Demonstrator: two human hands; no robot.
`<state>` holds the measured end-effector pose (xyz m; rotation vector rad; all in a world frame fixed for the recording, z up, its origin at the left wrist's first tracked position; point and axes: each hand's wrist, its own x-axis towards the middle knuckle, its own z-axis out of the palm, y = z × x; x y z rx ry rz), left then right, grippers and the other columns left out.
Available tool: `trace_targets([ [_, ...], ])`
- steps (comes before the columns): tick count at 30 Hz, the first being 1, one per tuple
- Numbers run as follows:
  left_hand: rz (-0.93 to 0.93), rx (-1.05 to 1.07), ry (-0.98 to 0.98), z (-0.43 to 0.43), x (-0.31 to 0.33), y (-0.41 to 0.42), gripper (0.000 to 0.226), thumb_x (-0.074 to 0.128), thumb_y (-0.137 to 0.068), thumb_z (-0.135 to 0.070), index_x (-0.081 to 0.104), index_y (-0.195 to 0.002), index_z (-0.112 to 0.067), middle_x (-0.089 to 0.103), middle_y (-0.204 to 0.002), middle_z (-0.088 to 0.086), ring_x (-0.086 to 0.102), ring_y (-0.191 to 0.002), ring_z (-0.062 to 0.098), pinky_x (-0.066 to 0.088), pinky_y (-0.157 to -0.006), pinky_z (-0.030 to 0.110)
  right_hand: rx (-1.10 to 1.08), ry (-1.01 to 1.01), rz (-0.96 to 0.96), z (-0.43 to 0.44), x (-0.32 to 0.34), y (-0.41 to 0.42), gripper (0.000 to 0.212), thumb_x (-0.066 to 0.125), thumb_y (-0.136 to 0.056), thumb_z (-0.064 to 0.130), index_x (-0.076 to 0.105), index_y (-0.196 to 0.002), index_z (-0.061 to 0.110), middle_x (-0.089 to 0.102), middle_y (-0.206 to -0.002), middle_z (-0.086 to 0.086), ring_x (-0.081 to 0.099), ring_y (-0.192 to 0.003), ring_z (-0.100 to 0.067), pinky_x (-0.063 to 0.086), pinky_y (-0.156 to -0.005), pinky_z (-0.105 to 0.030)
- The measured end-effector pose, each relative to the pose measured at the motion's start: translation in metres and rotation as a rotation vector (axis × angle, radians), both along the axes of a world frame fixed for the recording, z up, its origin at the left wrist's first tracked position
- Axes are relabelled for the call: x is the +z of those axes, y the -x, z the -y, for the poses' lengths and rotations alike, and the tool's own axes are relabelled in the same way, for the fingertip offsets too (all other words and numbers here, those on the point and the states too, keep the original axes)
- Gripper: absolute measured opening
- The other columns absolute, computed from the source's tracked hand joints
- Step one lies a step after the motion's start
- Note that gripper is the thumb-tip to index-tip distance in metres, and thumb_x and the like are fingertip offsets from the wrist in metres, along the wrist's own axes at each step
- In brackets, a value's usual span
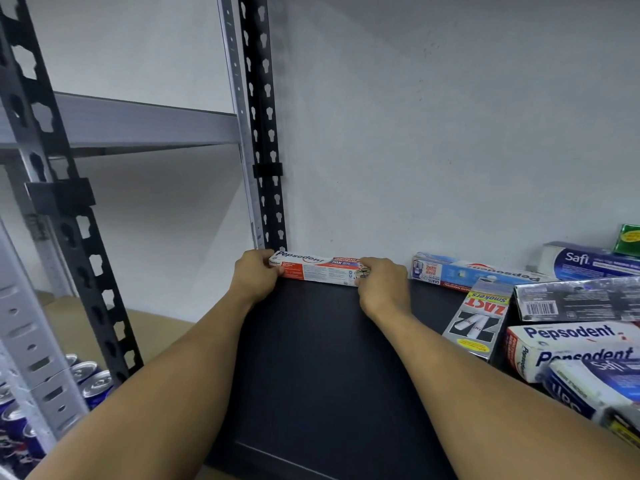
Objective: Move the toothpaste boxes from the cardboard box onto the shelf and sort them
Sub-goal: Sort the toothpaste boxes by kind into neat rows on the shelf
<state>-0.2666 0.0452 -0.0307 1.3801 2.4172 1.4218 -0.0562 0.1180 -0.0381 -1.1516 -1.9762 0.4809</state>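
Both hands gripping Pepsodent box, on shelf

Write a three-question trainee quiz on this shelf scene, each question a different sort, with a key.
1. True or false: both hands hold the red-and-white Pepsodent box against the back wall.
2. Which brand is on the grey box with the yellow "Smokers" band? A) Safi B) Zact C) Pepsodent
3. Fill in: the drink cans stand to the ____ of the dark shelf.

Key: 1 true: left hand and right hand grip its ends. 2 B, the Zact box. 3 left.
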Motion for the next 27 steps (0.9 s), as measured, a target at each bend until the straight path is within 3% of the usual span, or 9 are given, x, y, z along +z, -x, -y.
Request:
trace_targets([
  [6,0.005,-0.002,0.02,-0.002,-0.001,0.002,0.03,0.068,-0.092,-0.01,0.067,-0.122,-0.006,0.071,-0.118,0.009,0.063,-0.109,0.023,0.041,-0.092,0.024,0.021,-0.007,0.002,0.0,-0.001,-0.001,0.03,0.057,-0.092,0.003,0.073,-0.112,0.018,0.073,-0.108,-0.006,0.056,-0.082,-0.018,0.047,-0.077,-0.022],
  [11,0.003,-0.008,0.021,-0.001,-0.001,0.003,0.028,0.068,-0.091,-0.011,0.069,-0.12,-0.01,0.072,-0.116,0.007,0.064,-0.107,0.021,0.042,-0.093,0.024,0.017,-0.001,-0.01,0.003,0.002,-0.003,0.032,0.057,-0.093,0.003,0.071,-0.119,0.016,0.071,-0.115,-0.007,0.064,-0.102,-0.024,0.046,-0.082,-0.022],
  [17,0.001,-0.001,0.029,0.002,0.001,-0.003,0.03,0.067,-0.093,-0.01,0.066,-0.122,-0.006,0.07,-0.119,0.008,0.062,-0.108,0.022,0.041,-0.093,0.026,0.022,0.028,-0.023,0.006,0.004,-0.005,0.032,0.06,-0.095,0.005,0.067,-0.125,0.014,0.069,-0.121,-0.008,0.063,-0.107,-0.024,0.043,-0.082,-0.02],
  [20,-0.04,0.015,0.007,0.007,0.002,-0.007,0.011,0.066,-0.091,-0.008,0.069,-0.098,-0.016,0.071,-0.107,0.009,0.061,-0.098,0.022,0.04,-0.086,0.024,0.04,0.065,-0.013,0.01,0.008,-0.007,0.038,0.062,-0.094,0.007,0.059,-0.132,0.008,0.064,-0.129,-0.011,0.06,-0.115,-0.026,0.045,-0.091,-0.025],
  [22,-0.047,0.03,-0.045,0.012,0.004,-0.014,0.025,0.064,-0.091,-0.004,0.057,-0.08,-0.025,0.066,-0.098,0.007,0.057,-0.093,0.021,0.037,-0.082,0.024,0.061,0.106,-0.032,0.015,0.012,-0.01,0.051,0.066,-0.093,0.011,0.05,-0.141,0.008,0.058,-0.137,-0.01,0.055,-0.124,-0.025,0.043,-0.095,-0.023],
  [24,-0.047,0.045,-0.109,0.02,0.004,-0.023,0.016,0.06,-0.091,-0.001,0.066,-0.095,-0.015,0.063,-0.104,0.001,0.056,-0.094,0.018,0.038,-0.084,0.023,0.07,0.142,-0.115,0.019,0.021,-0.016,0.057,0.068,-0.093,0.014,0.046,-0.146,0.011,0.053,-0.143,-0.01,0.05,-0.13,-0.024,0.039,-0.102,-0.024],
  [27,-0.096,0.082,-0.168,0.029,0.003,-0.033,0.038,0.06,-0.091,-0.003,0.061,-0.129,-0.005,0.062,-0.128,0.01,0.061,-0.114,0.024,0.043,-0.098,0.026,0.101,0.156,-0.2,0.031,0.041,-0.035,0.052,0.068,-0.092,0.017,0.053,-0.141,0.016,0.054,-0.142,-0.007,0.052,-0.128,-0.022,0.039,-0.104,-0.026],
])
